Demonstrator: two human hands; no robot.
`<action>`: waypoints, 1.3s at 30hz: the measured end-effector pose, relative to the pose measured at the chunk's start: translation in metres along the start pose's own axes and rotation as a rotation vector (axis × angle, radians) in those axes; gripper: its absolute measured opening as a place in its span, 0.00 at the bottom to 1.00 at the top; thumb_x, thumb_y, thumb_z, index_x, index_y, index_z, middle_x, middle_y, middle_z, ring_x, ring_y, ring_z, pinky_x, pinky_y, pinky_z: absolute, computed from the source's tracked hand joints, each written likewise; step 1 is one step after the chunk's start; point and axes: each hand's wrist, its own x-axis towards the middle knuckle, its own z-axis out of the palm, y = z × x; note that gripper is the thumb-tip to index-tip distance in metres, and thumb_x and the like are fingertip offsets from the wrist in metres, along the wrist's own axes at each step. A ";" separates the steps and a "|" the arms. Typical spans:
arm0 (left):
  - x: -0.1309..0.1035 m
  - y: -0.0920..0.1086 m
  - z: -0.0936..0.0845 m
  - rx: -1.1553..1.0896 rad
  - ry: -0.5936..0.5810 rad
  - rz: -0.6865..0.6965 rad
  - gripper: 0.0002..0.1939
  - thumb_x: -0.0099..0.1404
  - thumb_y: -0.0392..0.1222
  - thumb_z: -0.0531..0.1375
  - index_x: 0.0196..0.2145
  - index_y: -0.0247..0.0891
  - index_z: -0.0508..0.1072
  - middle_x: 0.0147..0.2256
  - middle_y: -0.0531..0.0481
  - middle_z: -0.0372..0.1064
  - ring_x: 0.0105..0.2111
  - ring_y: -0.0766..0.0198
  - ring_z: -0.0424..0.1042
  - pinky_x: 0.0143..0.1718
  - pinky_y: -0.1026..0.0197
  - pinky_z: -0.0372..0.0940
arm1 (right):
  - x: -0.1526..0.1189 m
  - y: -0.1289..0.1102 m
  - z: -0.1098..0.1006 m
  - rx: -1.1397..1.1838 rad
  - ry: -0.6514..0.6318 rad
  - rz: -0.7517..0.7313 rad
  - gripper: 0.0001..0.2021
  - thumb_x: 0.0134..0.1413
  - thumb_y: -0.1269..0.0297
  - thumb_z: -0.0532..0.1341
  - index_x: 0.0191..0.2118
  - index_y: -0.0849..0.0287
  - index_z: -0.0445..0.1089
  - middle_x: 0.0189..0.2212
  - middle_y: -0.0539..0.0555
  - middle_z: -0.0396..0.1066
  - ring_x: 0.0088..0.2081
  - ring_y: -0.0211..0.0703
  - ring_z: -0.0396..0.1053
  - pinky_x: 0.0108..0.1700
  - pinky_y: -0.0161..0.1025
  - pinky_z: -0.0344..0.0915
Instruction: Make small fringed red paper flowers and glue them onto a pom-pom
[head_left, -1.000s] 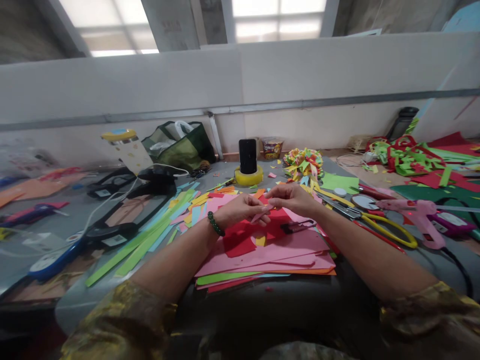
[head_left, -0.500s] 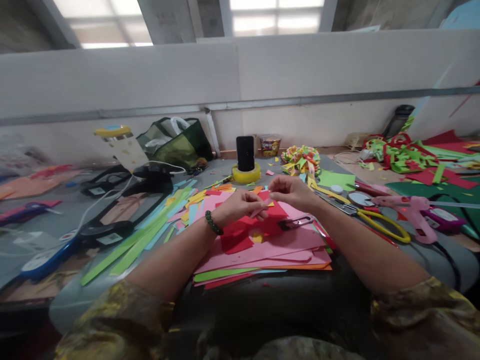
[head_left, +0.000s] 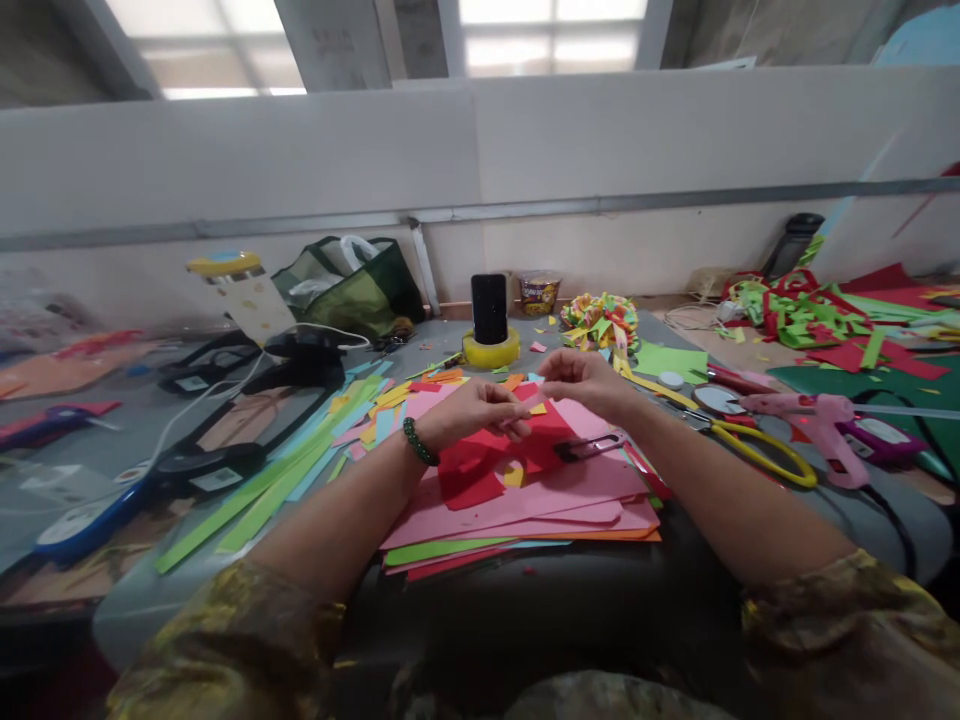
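My left hand (head_left: 491, 408), with a green bead bracelet (head_left: 420, 442) on its wrist, pinches a small pink paper strip (head_left: 534, 398). The fingers of my right hand (head_left: 581, 382) are closed at the strip's other end. Both hands hover over red paper (head_left: 469, 478) lying on a stack of pink paper sheets (head_left: 577, 495). On the red paper rests a small yellow paper piece (head_left: 514, 474) beside a pale pink curl. A utility knife (head_left: 591, 446) lies just below my right hand.
Yellow-handled scissors (head_left: 765, 455) and a pink glue gun (head_left: 832, 430) lie to the right. Green paper strips (head_left: 277, 480) spread on the left. Behind the stack, a phone (head_left: 490, 308) stands in a yellow tape roll (head_left: 491, 350), near a colourful paper-strip ball (head_left: 600, 318).
The pink strip, held low in my left fingers before, now spans toward my right fingertips. Both hands stay in almost the same place.
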 end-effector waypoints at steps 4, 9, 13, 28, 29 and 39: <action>0.001 0.002 -0.011 -0.131 0.094 0.026 0.13 0.52 0.48 0.68 0.29 0.35 0.78 0.28 0.46 0.78 0.26 0.66 0.74 0.31 0.64 0.67 | 0.007 -0.002 -0.014 0.303 0.123 0.227 0.13 0.34 0.74 0.70 0.28 0.57 0.67 0.19 0.43 0.67 0.19 0.30 0.62 0.22 0.30 0.63; 0.005 -0.002 0.001 -0.005 0.267 0.305 0.19 0.49 0.45 0.69 0.40 0.37 0.78 0.37 0.46 0.78 0.34 0.63 0.73 0.38 0.61 0.68 | 0.002 -0.003 0.001 0.397 0.024 0.395 0.10 0.39 0.77 0.65 0.30 0.58 0.68 0.18 0.45 0.67 0.18 0.31 0.62 0.20 0.29 0.62; 0.005 -0.005 0.012 -0.006 0.243 0.297 0.14 0.52 0.51 0.67 0.27 0.35 0.77 0.28 0.47 0.76 0.31 0.61 0.73 0.38 0.59 0.68 | -0.005 -0.006 0.019 0.384 -0.092 0.492 0.06 0.41 0.76 0.62 0.28 0.60 0.68 0.18 0.47 0.69 0.18 0.30 0.62 0.20 0.27 0.61; 0.004 -0.001 0.011 -0.272 0.288 0.101 0.17 0.42 0.49 0.72 0.23 0.34 0.75 0.23 0.50 0.72 0.26 0.67 0.70 0.34 0.63 0.68 | -0.013 -0.006 0.024 -0.160 -0.019 0.078 0.20 0.37 0.47 0.69 0.19 0.59 0.67 0.14 0.47 0.66 0.18 0.32 0.61 0.22 0.32 0.55; 0.004 -0.002 0.010 -0.276 0.287 0.106 0.17 0.42 0.50 0.72 0.22 0.34 0.75 0.23 0.51 0.72 0.26 0.67 0.70 0.34 0.63 0.68 | -0.013 -0.007 0.024 -0.165 -0.019 0.081 0.20 0.37 0.47 0.69 0.19 0.59 0.67 0.14 0.48 0.66 0.18 0.32 0.61 0.21 0.32 0.56; 0.004 -0.001 0.006 -0.274 0.288 0.078 0.17 0.43 0.50 0.72 0.24 0.34 0.77 0.24 0.49 0.75 0.28 0.64 0.73 0.33 0.62 0.68 | -0.014 -0.015 0.020 -0.160 -0.038 0.073 0.22 0.35 0.45 0.69 0.17 0.59 0.67 0.13 0.48 0.66 0.16 0.32 0.60 0.19 0.31 0.57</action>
